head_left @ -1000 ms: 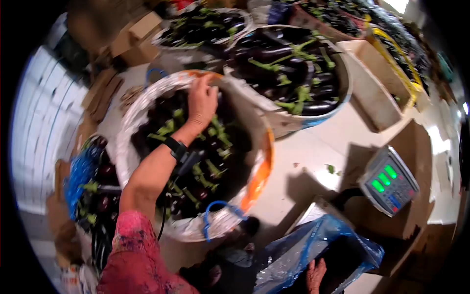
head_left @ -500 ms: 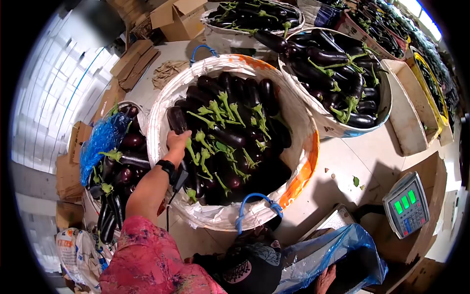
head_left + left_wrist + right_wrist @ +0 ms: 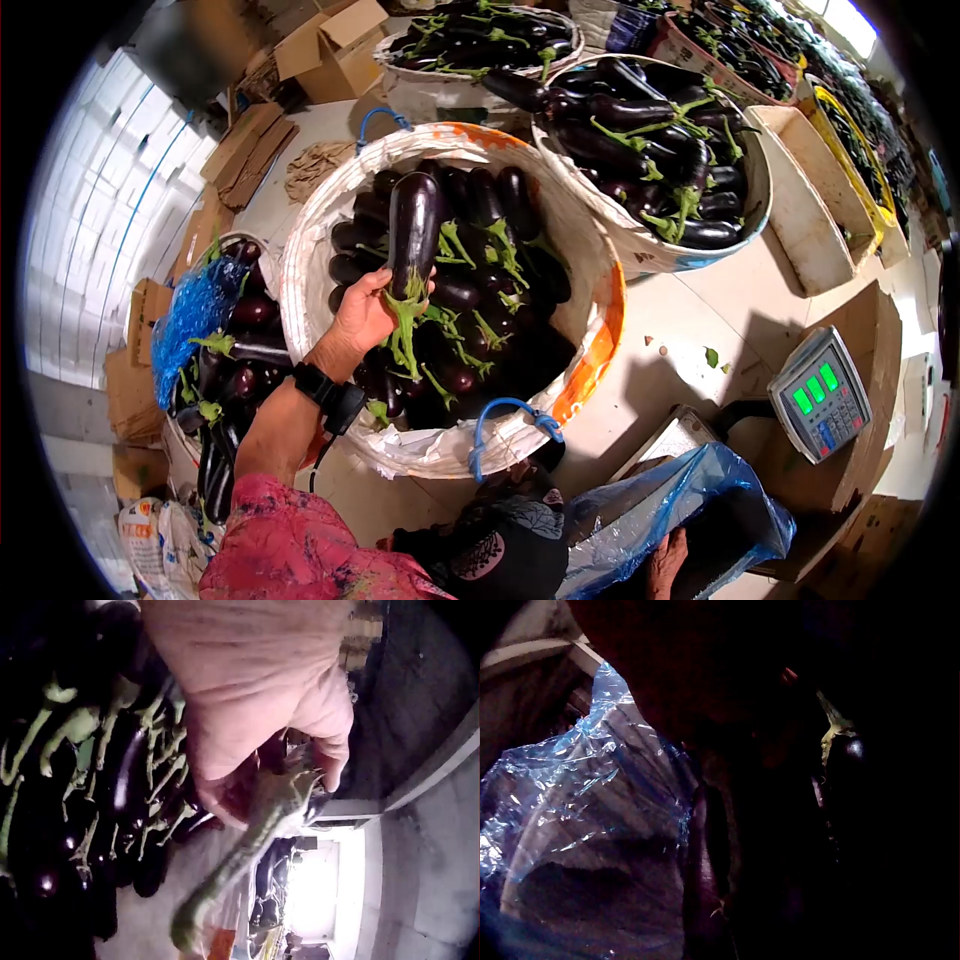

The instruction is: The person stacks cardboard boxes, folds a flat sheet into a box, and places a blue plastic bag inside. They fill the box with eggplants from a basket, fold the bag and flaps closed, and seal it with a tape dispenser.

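My left hand (image 3: 362, 318) grips an eggplant (image 3: 415, 215) near its green cap, its dark body pointing up and away over the basket. In the left wrist view the thumb and fingers are around the cap, and the pale green stem (image 3: 240, 859) sticks out below. Under it, a large white-lined basket (image 3: 300, 265) holds many eggplants, stems showing. My right hand (image 3: 668, 565) is at the open blue plastic bag (image 3: 620, 515), at the bottom of the head view. In the right wrist view the hand is in deep shadow beside an eggplant (image 3: 705, 855); I cannot tell how its fingers lie.
A scale display (image 3: 820, 392) with green digits stands at right, beside cardboard. More eggplants fill a tub (image 3: 690, 255) behind the basket and a container at left under blue plastic (image 3: 190, 320). A foam box (image 3: 800, 200) lies at the back right.
The left hand went from the basket's far side to its left edge, then lifted an eggplant up over the pile. The right hand stays by the bag.
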Tool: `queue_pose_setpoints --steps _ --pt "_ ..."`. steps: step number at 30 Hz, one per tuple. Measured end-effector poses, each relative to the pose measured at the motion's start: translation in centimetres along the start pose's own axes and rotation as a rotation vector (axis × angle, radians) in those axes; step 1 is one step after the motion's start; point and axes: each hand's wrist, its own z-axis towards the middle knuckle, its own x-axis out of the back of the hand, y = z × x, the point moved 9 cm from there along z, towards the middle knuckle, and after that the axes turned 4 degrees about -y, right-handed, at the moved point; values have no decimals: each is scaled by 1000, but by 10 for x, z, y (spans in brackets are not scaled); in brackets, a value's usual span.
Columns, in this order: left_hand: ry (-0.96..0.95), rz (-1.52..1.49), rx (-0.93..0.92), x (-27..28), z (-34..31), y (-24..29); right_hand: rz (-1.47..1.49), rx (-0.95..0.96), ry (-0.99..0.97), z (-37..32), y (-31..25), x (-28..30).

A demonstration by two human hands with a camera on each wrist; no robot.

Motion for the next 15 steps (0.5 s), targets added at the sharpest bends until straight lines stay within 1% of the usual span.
queue_pose_setpoints --steps 1,4,5,7,8,9,10,11,12,14,15 --pt "-3 28 10 -7 5 -4 12 -1 8 -1 4 -1" --pt "-55 -10 82 -41 17 -14 47 3 29 -2 8 -1" --pt "-108 -2 95 -51 23 -18 -13 1 25 -1 3 0" --pt "-135 -19 122 -64 35 -25 -136 -4 16 -1 -10 1" --pt "-146 -26 137 -70 40 -30 -108 -2 16 -1 -10 1" --pt "-100 -31 142 -72 46 -36 -80 -1 17 -1 -9 1" --pt "-88 -14 128 -79 53 -39 -53 0 23 -1 -6 0" --pt "-110 0 108 -86 60 -40 -103 62 59 -2 6 -1" --pt "-135 12 89 -94 69 -42 -121 36 38 -3 -1 0" --pt "-113 55 56 -108 90 -44 -200 6 20 -4 -6 1" --pt "-135 38 43 -114 103 -46 -208 5 38 -4 -7 1"
